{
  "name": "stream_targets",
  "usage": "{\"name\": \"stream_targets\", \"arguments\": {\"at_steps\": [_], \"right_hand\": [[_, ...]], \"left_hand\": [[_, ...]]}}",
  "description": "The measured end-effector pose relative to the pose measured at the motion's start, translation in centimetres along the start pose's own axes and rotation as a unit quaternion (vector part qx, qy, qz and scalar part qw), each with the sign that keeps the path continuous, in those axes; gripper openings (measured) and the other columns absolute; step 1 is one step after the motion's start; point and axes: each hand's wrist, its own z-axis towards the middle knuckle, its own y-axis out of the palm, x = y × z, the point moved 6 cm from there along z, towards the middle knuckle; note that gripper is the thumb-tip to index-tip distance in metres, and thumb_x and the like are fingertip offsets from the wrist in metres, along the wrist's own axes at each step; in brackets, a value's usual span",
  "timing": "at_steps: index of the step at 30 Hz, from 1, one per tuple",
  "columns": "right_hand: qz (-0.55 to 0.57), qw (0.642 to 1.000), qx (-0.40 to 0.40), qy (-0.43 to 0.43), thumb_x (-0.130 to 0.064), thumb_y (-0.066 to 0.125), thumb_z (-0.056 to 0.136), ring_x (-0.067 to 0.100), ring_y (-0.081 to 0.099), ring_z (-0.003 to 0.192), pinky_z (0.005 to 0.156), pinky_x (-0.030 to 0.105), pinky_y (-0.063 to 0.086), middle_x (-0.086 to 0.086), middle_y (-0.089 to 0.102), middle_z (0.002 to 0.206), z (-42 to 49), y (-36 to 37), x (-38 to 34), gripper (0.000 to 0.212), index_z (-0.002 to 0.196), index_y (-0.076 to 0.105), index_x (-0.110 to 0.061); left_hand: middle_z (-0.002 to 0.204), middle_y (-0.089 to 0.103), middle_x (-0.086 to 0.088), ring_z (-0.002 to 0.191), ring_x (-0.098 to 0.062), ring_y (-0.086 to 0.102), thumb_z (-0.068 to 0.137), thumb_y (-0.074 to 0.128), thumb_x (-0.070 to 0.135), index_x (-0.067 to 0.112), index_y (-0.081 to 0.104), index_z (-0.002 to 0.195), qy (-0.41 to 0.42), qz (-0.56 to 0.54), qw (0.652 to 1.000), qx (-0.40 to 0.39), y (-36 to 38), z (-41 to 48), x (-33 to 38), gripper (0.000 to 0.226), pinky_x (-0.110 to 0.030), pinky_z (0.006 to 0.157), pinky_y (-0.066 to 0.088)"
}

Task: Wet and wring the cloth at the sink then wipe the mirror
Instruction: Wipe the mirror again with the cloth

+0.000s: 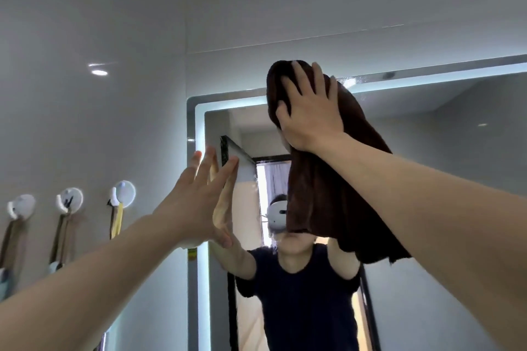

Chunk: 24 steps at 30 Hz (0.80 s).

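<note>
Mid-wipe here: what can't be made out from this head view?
- The sink: not in the head view.
- Glass of the lit-edged wall mirror behind the dark brown cloth: hidden by that cloth and the right hand.
- Cloth's wetness: cannot tell.
- What hangs from the round white wall hooks: blurred, some cut off at the left edge.

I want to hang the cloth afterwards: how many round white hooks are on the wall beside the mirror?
3, in a row on the wall: the left hook, the middle hook, and the hook nearest the mirror. Others may lie out of view.
</note>
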Motion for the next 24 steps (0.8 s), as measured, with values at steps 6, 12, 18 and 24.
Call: {"name": "stream_targets", "arguments": {"at_steps": [6,12,18,24], "right_hand": [[0.109,0.973,-0.078,-0.19,-0.034,0.035,0.1,0.024,0.001,0.158,0.126,0.053,-0.005,-0.012,0.021,0.169,-1.2,3.0,-13.2,0.048,0.146,0.05,-0.03],[0.082,0.953,-0.082,-0.281,-0.026,0.042,0.098,0.023,0.011,0.157,0.126,0.053,0.006,-0.01,0.027,0.167,0.7,3.1,-13.8,0.048,0.145,0.052,-0.03],[0.045,0.99,-0.022,-0.128,-0.031,0.031,0.104,0.029,0.002,0.158,0.127,0.055,-0.001,-0.004,0.016,0.17,3.4,3.3,-11.9,0.049,0.151,0.04,-0.027],[0.044,0.971,-0.049,-0.23,-0.033,0.032,0.102,0.028,-0.002,0.159,0.126,0.055,-0.002,-0.01,0.012,0.171,0.1,3.7,-12.6,0.05,0.15,0.044,-0.029]], "left_hand": [[0.15,-0.054,0.006,0.143,-0.022,-0.044,0.076,0.071,0.069,0.032,-0.046,0.143,0.045,0.026,0.999,0.002,-0.3,-0.8,0.6,0.14,-0.037,0.122,-0.013],[0.152,-0.051,0.003,0.142,-0.02,-0.043,0.08,0.074,0.06,0.026,-0.037,0.148,0.06,0.005,0.996,0.06,-0.4,-1.6,0.3,0.134,-0.034,0.121,-0.006],[0.162,-0.039,0.0,0.149,-0.021,-0.036,0.078,0.078,0.057,0.035,-0.026,0.155,0.028,-0.045,0.998,-0.021,0.4,-1.4,-0.4,0.131,-0.037,0.125,-0.004],[0.145,0.057,0.003,0.134,-0.016,0.051,0.092,0.061,0.013,0.023,0.072,0.119,-0.027,-0.268,0.962,0.048,-7.0,-2.0,-4.0,0.031,-0.026,0.104,0.037]]}}
